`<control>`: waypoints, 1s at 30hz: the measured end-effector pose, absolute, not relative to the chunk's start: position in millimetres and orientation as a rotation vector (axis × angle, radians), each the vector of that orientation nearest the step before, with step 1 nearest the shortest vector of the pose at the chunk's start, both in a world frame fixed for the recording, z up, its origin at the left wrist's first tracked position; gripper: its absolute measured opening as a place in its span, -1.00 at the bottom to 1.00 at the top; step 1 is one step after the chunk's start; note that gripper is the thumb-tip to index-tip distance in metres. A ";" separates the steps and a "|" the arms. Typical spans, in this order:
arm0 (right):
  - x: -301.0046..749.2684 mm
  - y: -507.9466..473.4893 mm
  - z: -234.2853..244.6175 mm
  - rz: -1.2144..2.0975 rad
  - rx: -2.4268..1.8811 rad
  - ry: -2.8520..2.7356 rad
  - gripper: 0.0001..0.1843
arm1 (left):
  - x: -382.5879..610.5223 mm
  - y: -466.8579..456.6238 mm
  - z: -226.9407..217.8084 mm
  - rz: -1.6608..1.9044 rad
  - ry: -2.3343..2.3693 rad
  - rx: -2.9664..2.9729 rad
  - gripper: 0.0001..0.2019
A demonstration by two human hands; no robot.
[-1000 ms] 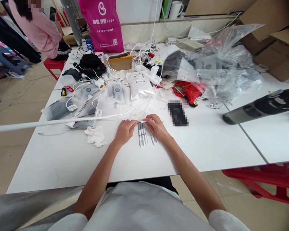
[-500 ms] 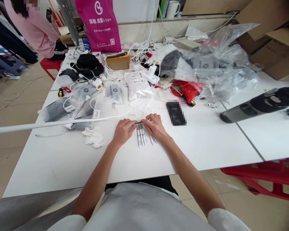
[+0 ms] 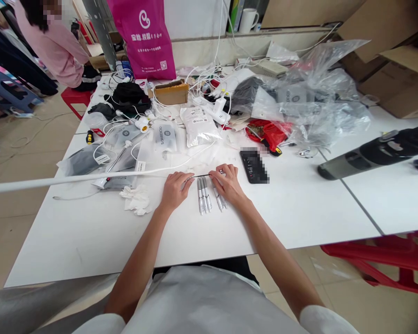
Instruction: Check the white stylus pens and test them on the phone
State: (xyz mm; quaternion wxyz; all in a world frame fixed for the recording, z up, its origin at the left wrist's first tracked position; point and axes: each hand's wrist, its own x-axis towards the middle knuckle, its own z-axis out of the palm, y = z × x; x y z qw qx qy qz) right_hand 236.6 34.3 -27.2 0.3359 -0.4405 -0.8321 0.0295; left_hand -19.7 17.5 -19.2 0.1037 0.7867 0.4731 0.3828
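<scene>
Several grey-and-white pens (image 3: 204,198) lie side by side on the white table (image 3: 299,204), pointing toward me. My left hand (image 3: 174,189) rests just left of them, fingers curled, pinching one end of a thin dark strip (image 3: 201,176) that stretches above the pen tips. My right hand (image 3: 227,184) pinches the strip's other end and partly covers more pens (image 3: 220,200) on the right.
A black phone (image 3: 253,164) lies right of my hands. Crumpled white tissue (image 3: 136,199) sits to the left. Packets, cables, a red bag (image 3: 270,131) and clear plastic bags (image 3: 316,97) crowd the far half. A dark handheld device (image 3: 376,152) lies at right. A person in pink stands far left.
My hands have drawn slightly apart, so the thin strip now spans the gap above the pen tips. The camera view shifted a little; the pens stay put.
</scene>
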 end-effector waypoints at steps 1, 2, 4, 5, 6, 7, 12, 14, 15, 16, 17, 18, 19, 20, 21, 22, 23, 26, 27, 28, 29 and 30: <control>236.4 34.3 -27.6 0.081 -1.144 -2.174 -0.77 | -19.2 17.0 -18.9 1.119 1.396 2.321 -0.74; 236.3 34.3 -27.9 0.086 -1.140 -2.180 -0.77 | -18.7 16.6 -18.5 1.109 1.393 2.327 -0.75; 236.0 34.0 -28.4 0.089 -1.132 -2.194 -0.76 | -17.5 15.8 -17.9 1.085 1.383 2.350 -0.75; 235.9 33.9 -28.5 0.086 -1.129 -2.202 -0.76 | -17.1 15.6 -17.7 1.073 1.377 2.366 -0.75; 235.7 33.7 -28.6 0.081 -1.126 -2.209 -0.76 | -16.8 15.5 -17.7 1.060 1.374 2.383 -0.75; 235.6 33.6 -28.6 0.075 -1.123 -2.214 -0.76 | -16.7 15.6 -17.9 1.046 1.369 2.400 -0.75; 235.8 33.0 -28.4 0.057 -1.114 -2.213 -0.77 | -19.3 18.2 -21.9 1.007 1.329 2.435 -0.76; 235.9 32.8 -28.5 0.059 -1.118 -2.222 -0.76 | -20.4 19.2 -24.1 1.014 1.329 2.423 -0.77; 236.0 32.7 -28.8 0.059 -1.117 -2.227 -0.76 | -20.6 19.4 -24.9 1.017 1.329 2.422 -0.77; 235.9 32.6 -29.1 0.060 -1.112 -2.233 -0.76 | -20.5 19.3 -25.5 1.018 1.327 2.427 -0.77; 235.8 32.5 -29.4 0.060 -1.103 -2.237 -0.75 | -20.2 19.0 -25.7 1.014 1.324 2.438 -0.77; 235.7 32.4 -29.7 0.060 -1.091 -2.240 -0.74 | -19.7 18.6 -25.6 1.008 1.319 2.451 -0.77; 235.4 32.3 -29.8 0.061 -1.078 -2.241 -0.73 | -19.0 18.0 -25.0 1.003 1.314 2.463 -0.78; 235.2 32.2 -29.7 0.064 -1.066 -2.239 -0.72 | -18.4 17.4 -24.1 0.997 1.313 2.470 -0.78; 235.0 32.2 -29.3 0.067 -1.058 -2.232 -0.71 | -17.9 16.9 -22.9 0.994 1.317 2.470 -0.78; 235.0 32.1 -28.8 0.068 -1.053 -2.220 -0.69 | -17.6 16.5 -21.5 0.998 1.327 2.465 -0.77; 235.1 32.2 -28.1 0.066 -1.051 -2.203 -0.66 | -17.6 16.3 -20.0 1.009 1.344 2.454 -0.77; 236.4 32.8 -26.2 0.031 -1.049 -2.143 -0.59 | -19.4 17.1 -16.5 1.051 1.394 2.417 -0.76; 237.0 33.2 -25.9 0.018 -1.049 -2.128 -0.58 | -20.3 17.6 -15.9 1.063 1.401 2.410 -0.76; 237.5 33.5 -25.8 0.008 -1.051 -2.120 -0.56 | -21.2 18.0 -15.7 1.069 1.404 2.407 -0.76; 237.9 33.8 -25.9 0.004 -1.055 -2.116 -0.54 | -21.9 18.5 -15.9 1.074 1.404 2.403 -0.77; 238.1 34.0 -26.1 0.005 -1.058 -2.117 -0.52 | -22.4 18.8 -16.4 1.076 1.403 2.399 -0.77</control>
